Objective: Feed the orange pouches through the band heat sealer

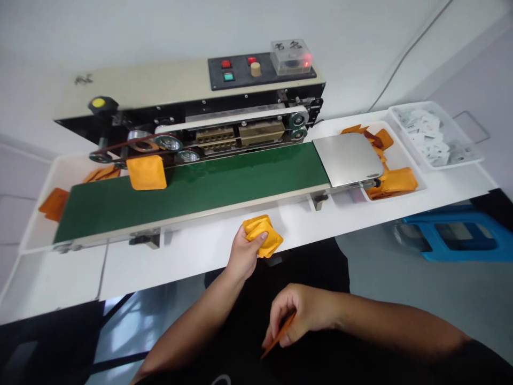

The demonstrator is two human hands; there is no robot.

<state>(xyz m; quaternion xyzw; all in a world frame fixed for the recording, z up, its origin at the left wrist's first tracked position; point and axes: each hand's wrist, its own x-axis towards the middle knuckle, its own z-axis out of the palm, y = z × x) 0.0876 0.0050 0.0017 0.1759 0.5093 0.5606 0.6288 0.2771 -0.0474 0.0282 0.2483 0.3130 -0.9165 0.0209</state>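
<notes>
Orange pouches (260, 235) bunched in left hand (242, 252) over white bench (192, 256); right hand (298, 315) pinches one orange pouch (279, 336) edge-on, lower centre.

The clear plastic box (290, 56) on the black control panel (260, 72) has two dark Chinese signs on it that look like 书名. A small dark mark (83, 79) on the long cream metal cover (136, 80) is too blurry to read. The small white packets (425, 136) have print too tiny to read.
</notes>
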